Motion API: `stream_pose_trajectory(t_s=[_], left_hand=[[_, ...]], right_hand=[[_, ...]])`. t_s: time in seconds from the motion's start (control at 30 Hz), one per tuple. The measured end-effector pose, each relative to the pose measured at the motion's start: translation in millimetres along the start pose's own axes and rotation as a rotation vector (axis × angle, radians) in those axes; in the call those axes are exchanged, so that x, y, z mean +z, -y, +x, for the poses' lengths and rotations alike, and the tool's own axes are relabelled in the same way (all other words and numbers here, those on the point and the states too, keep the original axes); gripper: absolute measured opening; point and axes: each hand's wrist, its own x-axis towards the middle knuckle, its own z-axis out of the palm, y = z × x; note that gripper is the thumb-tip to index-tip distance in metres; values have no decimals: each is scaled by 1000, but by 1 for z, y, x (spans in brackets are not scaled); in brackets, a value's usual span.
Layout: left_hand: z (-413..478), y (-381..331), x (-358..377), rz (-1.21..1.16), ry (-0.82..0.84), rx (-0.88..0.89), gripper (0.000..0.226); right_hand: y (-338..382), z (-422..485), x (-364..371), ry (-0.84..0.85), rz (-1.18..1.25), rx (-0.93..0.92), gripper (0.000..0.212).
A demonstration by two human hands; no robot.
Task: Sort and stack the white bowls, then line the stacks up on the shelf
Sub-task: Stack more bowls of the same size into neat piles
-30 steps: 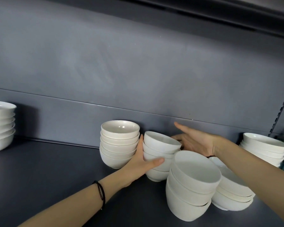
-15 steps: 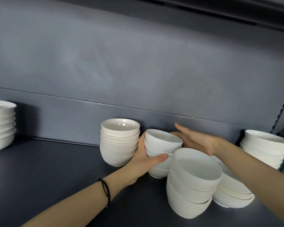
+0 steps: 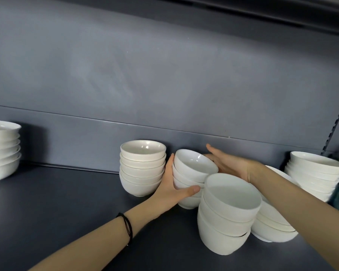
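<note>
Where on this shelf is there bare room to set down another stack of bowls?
The widest bare patch of shelf lies between the far-left stack and the cream stack. Right of that it is crowded: the held stack, front stack, right stack and far-right stack sit close.

Shelf (image 3: 57, 202) left end: left stack (image 3: 2, 153).
Centre: middle stack (image 3: 190, 173) just right of rear stack (image 3: 142, 169).
Before it: front stack (image 3: 227, 216).
Right end: end stack (image 3: 311, 177).

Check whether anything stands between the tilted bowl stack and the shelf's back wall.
No other bowls. Only the right hand lies behind the tilted bowl stack, toward the back wall; the left hand sits between it and the cream bowl stack.
</note>
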Motion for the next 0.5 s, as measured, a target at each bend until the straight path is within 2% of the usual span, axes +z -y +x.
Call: stream_pose_trajectory(t_s=[0.1,0.27,0.4,0.5], left_hand=[[-4,1,-3,19,17,2,109],[-15,3,-7,50,29,13,77],[-11,-2,-8,52,-48,36,79],[-7,-6,-3,83,-122,48,54]], right_hand=[[-2,-2,-3,-44,-28,-11,64],[-9,-5,-9,-247,-159,-48,62],[-8,-9,-2,-319,-264,-27,51],[-3,-11,1,-315,-246,19,49]])
